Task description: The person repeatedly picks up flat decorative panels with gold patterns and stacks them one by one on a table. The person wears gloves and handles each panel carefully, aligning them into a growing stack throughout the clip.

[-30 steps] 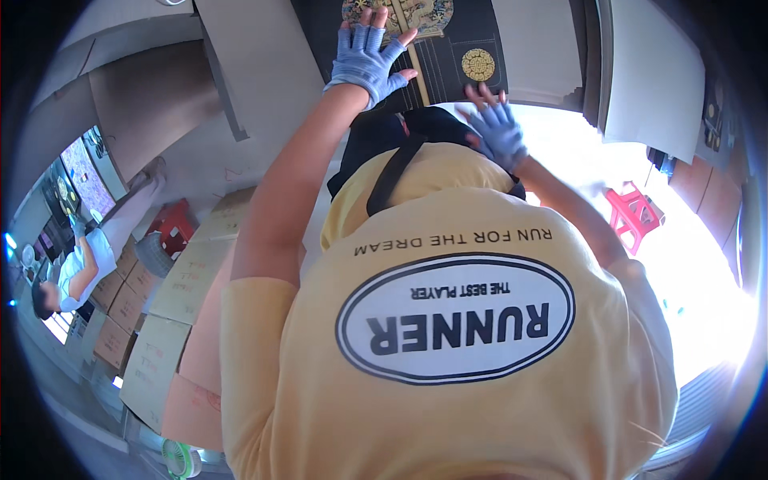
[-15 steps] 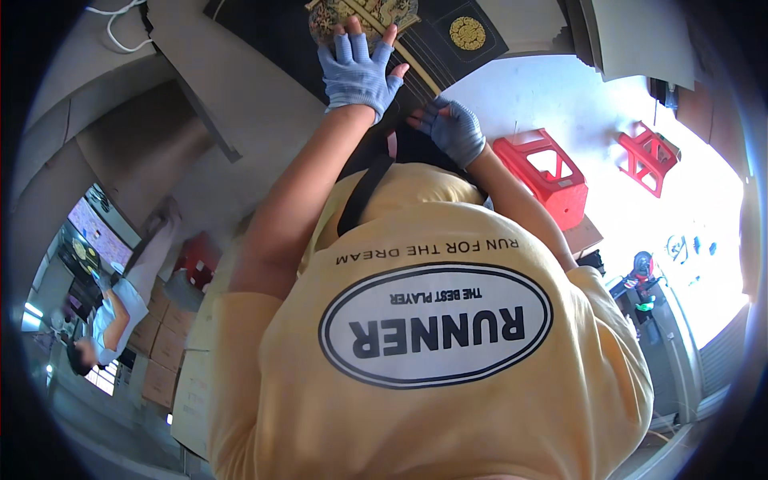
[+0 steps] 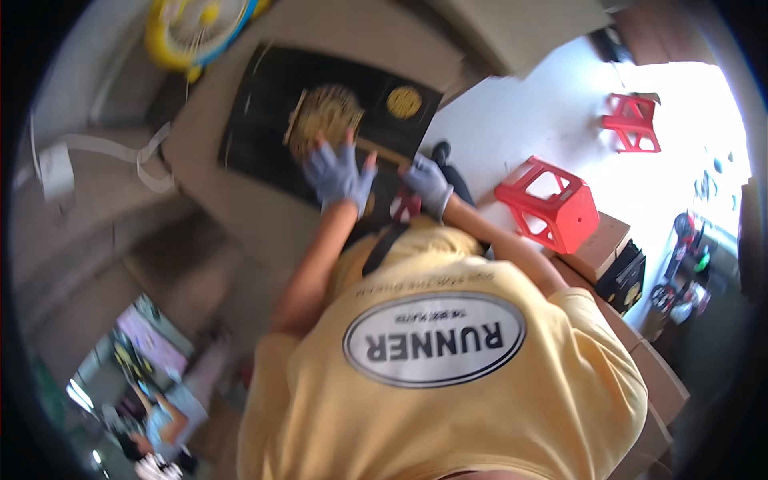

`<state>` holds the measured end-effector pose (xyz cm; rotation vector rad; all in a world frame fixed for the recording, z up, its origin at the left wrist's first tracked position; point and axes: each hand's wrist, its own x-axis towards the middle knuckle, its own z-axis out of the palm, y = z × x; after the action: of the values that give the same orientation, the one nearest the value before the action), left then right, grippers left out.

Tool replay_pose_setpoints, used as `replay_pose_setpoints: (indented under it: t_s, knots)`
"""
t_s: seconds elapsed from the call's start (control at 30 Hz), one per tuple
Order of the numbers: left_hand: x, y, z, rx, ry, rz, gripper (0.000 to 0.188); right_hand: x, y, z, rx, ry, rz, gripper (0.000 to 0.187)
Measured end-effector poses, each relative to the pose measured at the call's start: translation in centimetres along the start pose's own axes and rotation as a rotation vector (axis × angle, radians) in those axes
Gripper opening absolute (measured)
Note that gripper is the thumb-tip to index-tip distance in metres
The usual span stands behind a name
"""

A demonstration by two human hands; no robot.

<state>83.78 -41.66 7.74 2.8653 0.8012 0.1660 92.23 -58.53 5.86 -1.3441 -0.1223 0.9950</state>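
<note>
A flat black sheet [image 3: 264, 112] with gold printed ornaments lies on the brown work surface in front of me. My left hand [image 3: 340, 176], in a grey-blue fingerless glove, presses on it with fingers spread, just below the round gold ornament [image 3: 332, 112]. A narrow gold strip [image 3: 382, 154] runs across the sheet toward my right hand [image 3: 428, 182]. That hand wears a matching glove and has its fingers curled at the sheet's near right edge, pinching it. The sheet's near part is partly hidden by my hands and arms, and the picture is somewhat blurred.
Red plastic stools [image 3: 560, 208] stand on the pale floor to the right, beside a cardboard box [image 3: 596, 244]. A yellow-and-blue wheel-like object [image 3: 200, 28] is at the far left, above a white strap [image 3: 152, 152]. Another person [image 3: 164, 424] works at the lower left.
My view has shifted, so more of the black sheet and the surface shows. My left hand stays spread on the sheet; my right fingers have closed more tightly at its edge.
</note>
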Motion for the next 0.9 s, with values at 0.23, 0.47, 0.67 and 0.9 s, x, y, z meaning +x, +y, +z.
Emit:
replay_pose_setpoints:
  t_s: [0.23, 0.47, 0.67, 0.9]
  knots:
    - [10.1, 8.5, -4.4, -0.052, 0.291, 0.211, 0.064, -2.8, -8.4, -11.2, -0.097, 0.23, -0.304, 0.033]
    - [26.0, 21.2, -5.3, -0.028, 0.177, 0.237, 0.062, -4.7, -13.3, -26.8, 0.506, 0.368, -0.434, 0.035]
    - [33.0, 29.3, 3.8, 0.168, -0.138, 0.323, 0.074, -1.3, -8.6, -33.2, 0.346, 0.778, -0.012, 0.014]
    - [31.2, 34.9, 10.2, 0.055, 0.14, 0.496, 0.076, -1.8, -7.6, -34.1, 0.281, 0.718, -0.011, 0.03]
